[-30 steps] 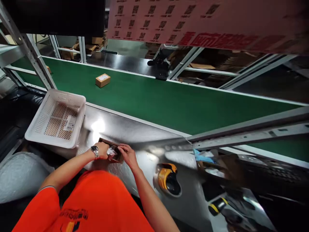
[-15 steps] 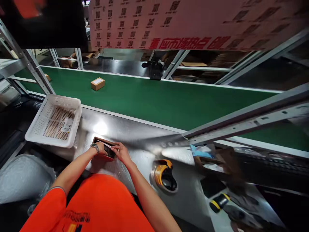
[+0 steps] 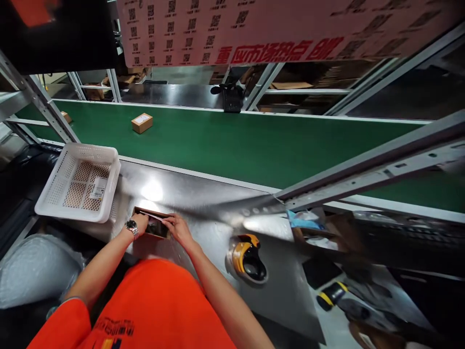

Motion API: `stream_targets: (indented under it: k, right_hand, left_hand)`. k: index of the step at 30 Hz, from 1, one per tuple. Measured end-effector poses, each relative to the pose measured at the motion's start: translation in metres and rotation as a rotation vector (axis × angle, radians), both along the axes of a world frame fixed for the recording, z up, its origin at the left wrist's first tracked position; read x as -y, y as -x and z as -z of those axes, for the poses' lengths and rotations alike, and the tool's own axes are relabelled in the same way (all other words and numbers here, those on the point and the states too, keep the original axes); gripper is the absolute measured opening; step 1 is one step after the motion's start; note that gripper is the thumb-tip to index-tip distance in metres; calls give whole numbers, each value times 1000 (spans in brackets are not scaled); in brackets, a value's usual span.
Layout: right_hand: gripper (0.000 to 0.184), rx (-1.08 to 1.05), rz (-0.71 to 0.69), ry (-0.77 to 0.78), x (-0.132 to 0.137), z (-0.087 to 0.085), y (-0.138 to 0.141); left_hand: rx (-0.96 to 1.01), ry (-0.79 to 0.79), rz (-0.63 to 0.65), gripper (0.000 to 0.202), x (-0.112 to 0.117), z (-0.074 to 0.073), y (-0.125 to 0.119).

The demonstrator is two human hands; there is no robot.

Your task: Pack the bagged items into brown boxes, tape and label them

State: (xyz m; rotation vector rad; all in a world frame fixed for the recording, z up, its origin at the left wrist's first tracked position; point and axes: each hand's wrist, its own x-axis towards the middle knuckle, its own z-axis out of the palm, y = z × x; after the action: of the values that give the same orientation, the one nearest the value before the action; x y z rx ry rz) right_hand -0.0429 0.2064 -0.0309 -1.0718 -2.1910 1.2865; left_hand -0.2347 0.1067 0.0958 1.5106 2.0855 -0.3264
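On a metal table, toward eight o'clock, a cardboard box is standing open, dim contents already lying inside, its top unclosed; the left hand is resting at its nine-o'clock end, grip impossible to tell, the right hand pinching its three-o'clock rim.

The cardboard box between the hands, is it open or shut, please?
The box is open: its interior shows between the left hand and right hand.
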Motion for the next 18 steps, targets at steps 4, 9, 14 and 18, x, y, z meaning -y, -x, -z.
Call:
stream_targets:
  k: [4,9,14,18]
  right_hand:
    - [20,5,1,3,-2,-5,-12]
    - [11,-16,32,100,0,-5,-17]
    - [39,-195,36,299,1,-1,-28]
    - [81,-405,168,606,0,14,-40]
  left_hand:
    - [-61,-106,31,45,13,-18,-22]
    - [-2,-248,202,46,30,-6,-34]
    - [37,-135,265,44,41,35,-24]
    - [44,-114,276,34,41,52,-21]
